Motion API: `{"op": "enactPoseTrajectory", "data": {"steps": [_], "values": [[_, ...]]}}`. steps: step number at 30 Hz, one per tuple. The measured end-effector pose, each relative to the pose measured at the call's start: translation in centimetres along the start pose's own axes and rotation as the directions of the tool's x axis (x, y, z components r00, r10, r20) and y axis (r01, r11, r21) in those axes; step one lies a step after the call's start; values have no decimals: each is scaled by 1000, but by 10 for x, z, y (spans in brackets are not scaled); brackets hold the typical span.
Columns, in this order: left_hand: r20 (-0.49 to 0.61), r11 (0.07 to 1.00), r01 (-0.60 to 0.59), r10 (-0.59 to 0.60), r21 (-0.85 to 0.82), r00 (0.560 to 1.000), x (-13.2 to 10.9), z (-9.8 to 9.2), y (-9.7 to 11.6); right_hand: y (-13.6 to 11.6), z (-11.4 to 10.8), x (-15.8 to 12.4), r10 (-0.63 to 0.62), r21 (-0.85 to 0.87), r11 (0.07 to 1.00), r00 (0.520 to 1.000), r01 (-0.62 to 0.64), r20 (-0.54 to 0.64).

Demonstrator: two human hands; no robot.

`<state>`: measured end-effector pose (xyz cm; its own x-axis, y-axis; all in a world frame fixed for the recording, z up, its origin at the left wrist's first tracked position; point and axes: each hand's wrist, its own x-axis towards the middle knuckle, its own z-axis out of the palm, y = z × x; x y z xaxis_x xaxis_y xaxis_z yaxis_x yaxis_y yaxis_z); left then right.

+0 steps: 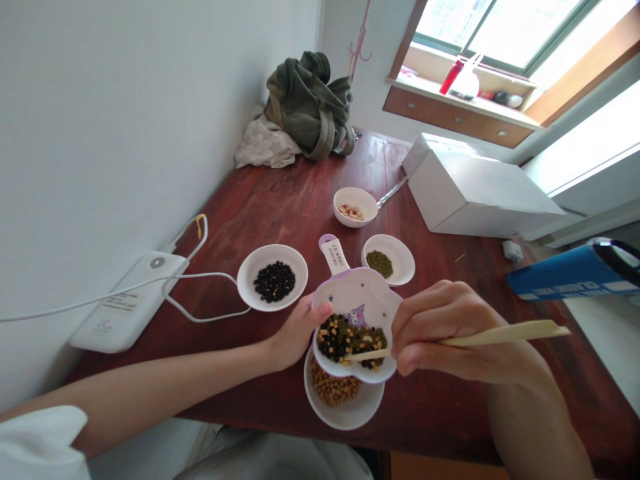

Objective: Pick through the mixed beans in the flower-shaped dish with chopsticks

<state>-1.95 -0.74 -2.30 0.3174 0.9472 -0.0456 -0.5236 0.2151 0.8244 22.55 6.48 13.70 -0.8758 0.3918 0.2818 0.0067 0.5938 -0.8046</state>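
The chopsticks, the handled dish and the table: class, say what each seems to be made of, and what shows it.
The chopsticks look like matt, pale bamboo or plain wood. The handled dish looks like glossy ceramic or melamine, with a printed cartoon; the look cannot settle which. The table seems varnished reddish wood, showing grain and window glare.

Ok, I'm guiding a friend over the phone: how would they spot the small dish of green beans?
On the dark red wooden table, look just right of the handle of the cartoon-printed dish in the left hand. The small white dish sits there, holding only green mung beans, unlike its neighbours with black beans and pale bits.
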Motion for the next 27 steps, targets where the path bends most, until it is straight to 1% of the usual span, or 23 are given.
{"op": "enactPoseTrajectory", "data": {"steps": [7, 12, 15, 19, 22, 27], "values": [[-14, 1000, 19, -19, 4, 1000, 2, 2, 3, 4, 3, 0, -57, 39, 998, 998, 58, -15], [-12, 1000, 18, -18, 14, 1000, 2, 1, 4, 1, 4, 2, -70, 36, 997, 997, 71, -26], [0, 1000, 11, -11, 9, 1000, 0, 0, 4, -3, 5, 2, -84, 25, 996, 995, 85, -49], [-4, 1000, 12, -12, 6, 1000, 0, -1, 4, -8, 7, 3, -115, 66, 990, 988, 122, -102], [-5, 1000, 8, -8, 12, 1000, -1, -1, 4, -8, 7, 4, -106, 41, 993, 987, 111, -120], [4, 1000, -7, 7, 3, 1000, -1, 2, 6, -3, 6, 4, -84, -13, 996, 993, 84, -80]]}}
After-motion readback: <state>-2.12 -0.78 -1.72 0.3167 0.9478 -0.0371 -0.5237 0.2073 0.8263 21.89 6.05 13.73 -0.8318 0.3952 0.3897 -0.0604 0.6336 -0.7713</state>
